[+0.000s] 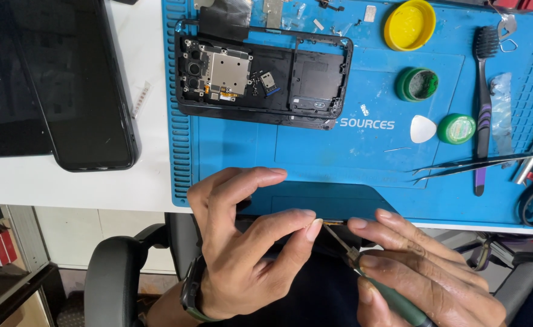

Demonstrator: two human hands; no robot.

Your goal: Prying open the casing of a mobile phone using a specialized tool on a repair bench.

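My left hand [242, 245] pinches a small dark phone part [333, 223] between thumb and forefinger, just below the near edge of the blue work mat [363, 151]. My right hand [421, 272] grips a thin green-handled tool [393, 300], and its metal tip touches the part beside my left fingertips. An opened black phone frame [263, 75] with bare circuit boards lies on the mat's far side.
Two dark phones [75, 79] lie on the white table at left. On the mat are a yellow lid [409, 24], two small green pots [418, 83], a white pick [423, 128], a brush [483, 103] and tweezers [472, 163]. A chair armrest [115, 272] sits below.
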